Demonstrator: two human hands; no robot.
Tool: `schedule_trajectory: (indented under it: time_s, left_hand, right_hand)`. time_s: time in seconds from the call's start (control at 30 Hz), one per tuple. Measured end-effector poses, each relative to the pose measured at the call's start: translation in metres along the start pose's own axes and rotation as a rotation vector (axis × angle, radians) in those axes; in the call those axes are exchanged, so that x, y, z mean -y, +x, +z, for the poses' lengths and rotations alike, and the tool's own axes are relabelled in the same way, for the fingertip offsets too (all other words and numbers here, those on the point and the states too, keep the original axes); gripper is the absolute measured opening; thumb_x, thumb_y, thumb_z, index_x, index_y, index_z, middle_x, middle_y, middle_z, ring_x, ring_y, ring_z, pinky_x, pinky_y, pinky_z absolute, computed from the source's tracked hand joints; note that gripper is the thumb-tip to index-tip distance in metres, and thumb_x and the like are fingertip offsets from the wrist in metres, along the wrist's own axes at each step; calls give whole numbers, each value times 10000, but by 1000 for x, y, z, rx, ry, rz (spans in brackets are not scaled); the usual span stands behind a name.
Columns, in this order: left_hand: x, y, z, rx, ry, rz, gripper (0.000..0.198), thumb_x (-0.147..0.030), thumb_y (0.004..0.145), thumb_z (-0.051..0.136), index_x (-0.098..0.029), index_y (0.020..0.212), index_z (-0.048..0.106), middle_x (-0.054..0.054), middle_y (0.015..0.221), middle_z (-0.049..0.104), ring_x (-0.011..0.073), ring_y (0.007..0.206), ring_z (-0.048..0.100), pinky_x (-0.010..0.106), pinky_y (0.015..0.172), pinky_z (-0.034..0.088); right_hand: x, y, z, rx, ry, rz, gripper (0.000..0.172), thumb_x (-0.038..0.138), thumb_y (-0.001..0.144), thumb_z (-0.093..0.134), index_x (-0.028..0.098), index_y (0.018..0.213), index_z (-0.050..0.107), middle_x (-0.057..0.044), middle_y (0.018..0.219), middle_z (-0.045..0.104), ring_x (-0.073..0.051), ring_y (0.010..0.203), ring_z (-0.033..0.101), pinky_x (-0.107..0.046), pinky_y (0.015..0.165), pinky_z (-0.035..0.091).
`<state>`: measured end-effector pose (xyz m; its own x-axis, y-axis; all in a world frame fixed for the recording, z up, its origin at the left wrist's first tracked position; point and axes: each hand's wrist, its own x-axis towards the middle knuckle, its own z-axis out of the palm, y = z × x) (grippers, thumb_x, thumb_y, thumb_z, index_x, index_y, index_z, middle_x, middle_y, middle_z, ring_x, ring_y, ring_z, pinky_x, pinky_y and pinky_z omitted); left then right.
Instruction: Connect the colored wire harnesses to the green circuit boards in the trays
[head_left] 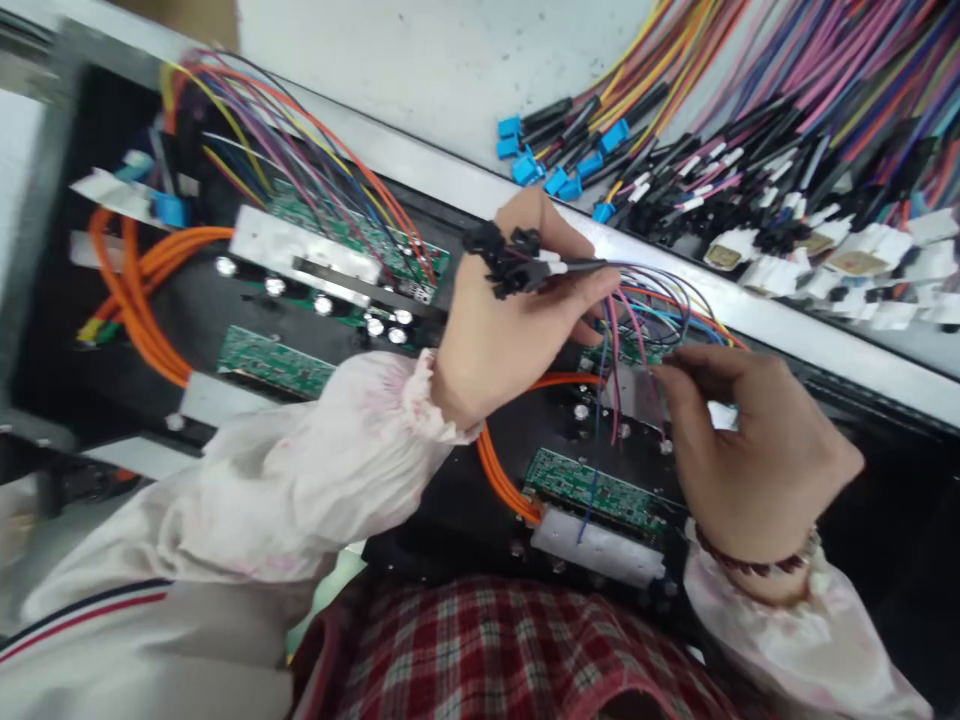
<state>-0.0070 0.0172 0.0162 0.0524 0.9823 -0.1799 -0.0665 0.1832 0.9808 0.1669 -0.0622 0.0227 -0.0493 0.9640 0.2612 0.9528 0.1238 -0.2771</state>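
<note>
In the middle of the head view, my left hand (502, 320) is closed around a wire harness (577, 265) with several black connectors lying over the back of the hand. Loose pink and blue wires hang from it over the tray. To its right, my right hand (742, 440) pinches with thumb and forefinger the end of a thin pink wire (637, 325). Beneath the hands sits a green circuit board with a metal plate (634, 395), partly hidden by wires and fingers. Another green circuit board (592, 485) lies nearer to me.
At the upper left, a circuit board (300, 215) carries a bundle of coloured wires (300, 110). Thick orange cables (135, 290) loop beside it. Beyond the metal rail (360, 135) lie harnesses with blue connectors (529, 165) and white connectors (862, 250). The black tray (435, 490) holds the boards.
</note>
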Motion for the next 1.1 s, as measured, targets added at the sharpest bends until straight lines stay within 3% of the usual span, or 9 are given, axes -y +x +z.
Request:
schedule_trajectory:
  time_s: [0.13,0.3,0.57,0.73,0.87,1.1]
  left_hand:
    - [1,0,0,56,-104,-70,317,-47,773,782,-184,785,496,-44,699,606,157,616,708,213,451,602]
    - [0,-1,0,48,-179,-134,301,-13,810,731,-187,806,486,-62,624,598,144,597,704,190,449,594]
    - [-1,-2,-3,41,-83,-81,258,-102,813,776,-181,822,530,-14,741,665,168,678,734,205,473,621]
    - [-4,-2,-6,-18,66,5,269,-152,765,834,-196,774,569,-18,775,688,158,603,719,224,468,637]
    - [-7,-2,-7,-31,150,-1,265,-136,774,822,-200,730,569,-20,762,713,135,555,705,165,426,592]
    - [-4,-2,-9,-12,54,0,269,-144,750,844,-214,725,585,3,829,743,153,555,710,166,402,569]
  right_hand:
    - [4,4,4,45,81,-79,128,232,914,644,175,1022,682,-24,879,736,-149,783,695,-251,682,485]
    - [-3,3,-2,9,75,-58,83,216,908,639,181,964,689,-10,794,690,-135,697,643,-259,613,439]
    - [-18,-10,-26,29,15,17,66,210,881,671,199,940,699,-28,846,722,-171,779,685,-268,676,501]
    - [-22,-11,-14,58,57,-7,112,190,890,671,217,999,671,19,901,751,-118,775,705,-211,698,517]
    - [-28,-13,-6,65,26,9,84,198,890,677,221,970,663,33,872,755,-95,718,702,-188,661,510]
    - [-26,-14,-6,46,36,17,28,252,907,657,238,929,668,12,871,765,-142,694,715,-250,604,520]
